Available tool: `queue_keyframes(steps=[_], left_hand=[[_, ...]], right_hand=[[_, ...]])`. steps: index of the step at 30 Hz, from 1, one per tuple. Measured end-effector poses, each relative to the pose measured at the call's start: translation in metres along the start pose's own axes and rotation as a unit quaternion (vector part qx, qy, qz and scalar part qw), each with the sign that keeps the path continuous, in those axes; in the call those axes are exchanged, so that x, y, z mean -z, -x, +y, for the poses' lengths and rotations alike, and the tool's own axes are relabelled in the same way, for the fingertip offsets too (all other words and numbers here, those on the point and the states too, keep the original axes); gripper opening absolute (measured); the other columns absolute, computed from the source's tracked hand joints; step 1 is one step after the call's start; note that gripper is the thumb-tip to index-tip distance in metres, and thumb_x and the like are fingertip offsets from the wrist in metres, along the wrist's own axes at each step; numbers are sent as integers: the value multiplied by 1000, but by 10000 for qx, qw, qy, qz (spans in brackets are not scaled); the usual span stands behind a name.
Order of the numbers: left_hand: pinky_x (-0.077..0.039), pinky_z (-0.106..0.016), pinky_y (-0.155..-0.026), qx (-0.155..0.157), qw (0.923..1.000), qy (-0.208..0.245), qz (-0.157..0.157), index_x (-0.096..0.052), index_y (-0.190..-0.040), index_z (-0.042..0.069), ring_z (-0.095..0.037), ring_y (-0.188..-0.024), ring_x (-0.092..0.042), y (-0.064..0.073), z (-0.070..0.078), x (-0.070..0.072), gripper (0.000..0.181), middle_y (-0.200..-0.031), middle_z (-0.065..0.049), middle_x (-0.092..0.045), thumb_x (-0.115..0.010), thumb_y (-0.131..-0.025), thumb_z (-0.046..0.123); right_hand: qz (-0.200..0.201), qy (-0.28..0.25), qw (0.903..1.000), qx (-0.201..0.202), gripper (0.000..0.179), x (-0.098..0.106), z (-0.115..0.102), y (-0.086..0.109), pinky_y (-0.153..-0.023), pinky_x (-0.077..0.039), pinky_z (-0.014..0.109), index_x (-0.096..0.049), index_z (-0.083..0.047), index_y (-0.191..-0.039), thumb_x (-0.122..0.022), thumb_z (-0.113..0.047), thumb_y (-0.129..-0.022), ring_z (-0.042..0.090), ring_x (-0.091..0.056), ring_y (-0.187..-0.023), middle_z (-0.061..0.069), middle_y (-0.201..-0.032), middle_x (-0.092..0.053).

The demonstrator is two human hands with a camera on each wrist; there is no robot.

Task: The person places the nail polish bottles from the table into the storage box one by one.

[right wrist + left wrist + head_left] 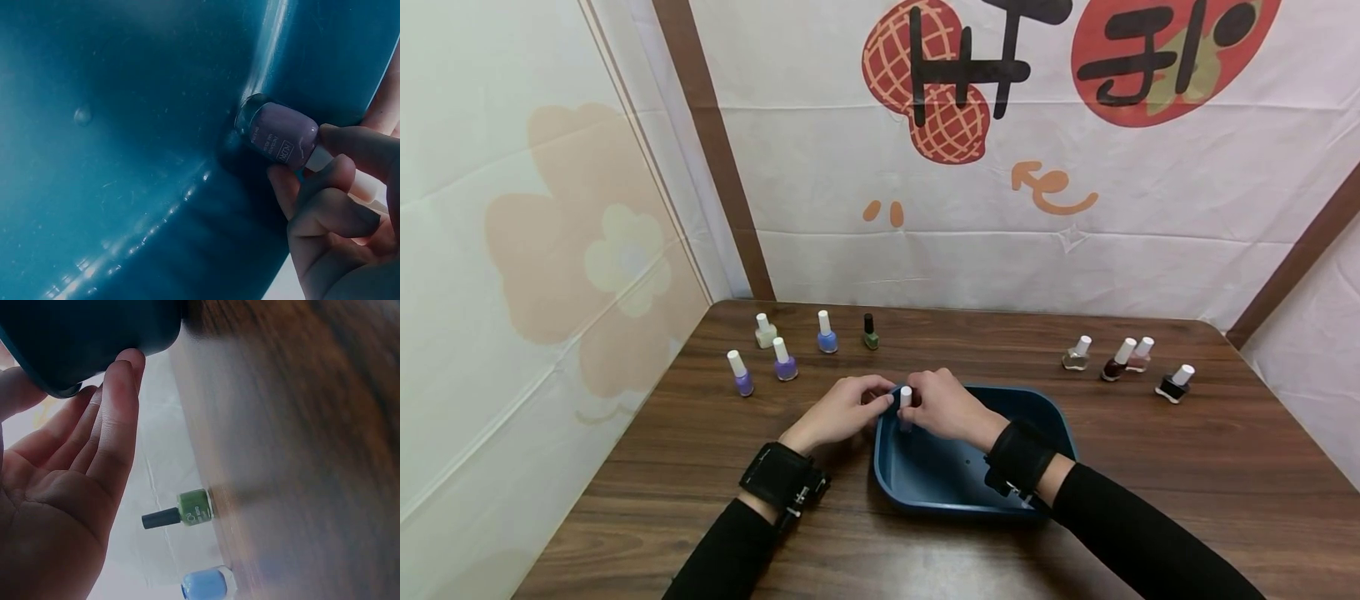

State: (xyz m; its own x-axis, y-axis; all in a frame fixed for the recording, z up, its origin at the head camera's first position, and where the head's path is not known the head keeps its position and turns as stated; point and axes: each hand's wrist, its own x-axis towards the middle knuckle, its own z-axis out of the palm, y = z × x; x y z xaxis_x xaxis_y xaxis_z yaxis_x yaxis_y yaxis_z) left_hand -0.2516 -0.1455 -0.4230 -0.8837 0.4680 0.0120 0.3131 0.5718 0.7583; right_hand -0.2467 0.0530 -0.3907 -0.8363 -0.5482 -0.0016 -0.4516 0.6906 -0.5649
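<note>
My right hand (951, 408) pinches a mauve nail polish bottle (281, 134) by its white cap, inside the dark blue plastic basin (943, 482). The bottle is at the basin's far left corner, base close to the floor; whether it touches is hard to tell. At the same corner, my left hand (846, 408) holds the basin's rim, with the thumb over the edge and the fingers against the outer wall (94, 337). Beyond that hand stand a green nail polish bottle (195, 507) with a black cap and a light blue one (206, 585).
At the back left stand a whitish bottle (766, 335) and two purple bottles (786, 367) (743, 382). To the right are a greyish bottle (1075, 360), a dark brown one (1113, 367), a pale pink one (1138, 361) and a black one (1172, 388). A printed cloth (820, 267) hangs behind the table.
</note>
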Motion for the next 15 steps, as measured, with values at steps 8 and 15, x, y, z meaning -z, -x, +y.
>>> queue_keyframes(steps=[8, 15], left_hand=[[-52, -28, -67, -22, 10000, 20, -30, -61, -125, 11, -12, -74, -60, 0, 0, 0, 29, -101, -5, -67, -50, -101, 23], [-51, -28, -67, -41, 10000, -25, -28, -62, -124, 11, -11, -73, -60, 0, 1, 1, 29, -100, -5, -67, -50, -101, 23]], right_hand=[[-17, -69, 10000, -39, 4, -2, 0, -1, -56, -47, 22, -66, -9, -88, -66, -13, -90, 7, -58, -61, -3, -73, -68], [-18, -65, 10000, -57, 5, -4, 0, -1, -57, -48, 22, -66, -11, -88, -65, -15, -90, 5, -58, -62, -4, -74, -68]])
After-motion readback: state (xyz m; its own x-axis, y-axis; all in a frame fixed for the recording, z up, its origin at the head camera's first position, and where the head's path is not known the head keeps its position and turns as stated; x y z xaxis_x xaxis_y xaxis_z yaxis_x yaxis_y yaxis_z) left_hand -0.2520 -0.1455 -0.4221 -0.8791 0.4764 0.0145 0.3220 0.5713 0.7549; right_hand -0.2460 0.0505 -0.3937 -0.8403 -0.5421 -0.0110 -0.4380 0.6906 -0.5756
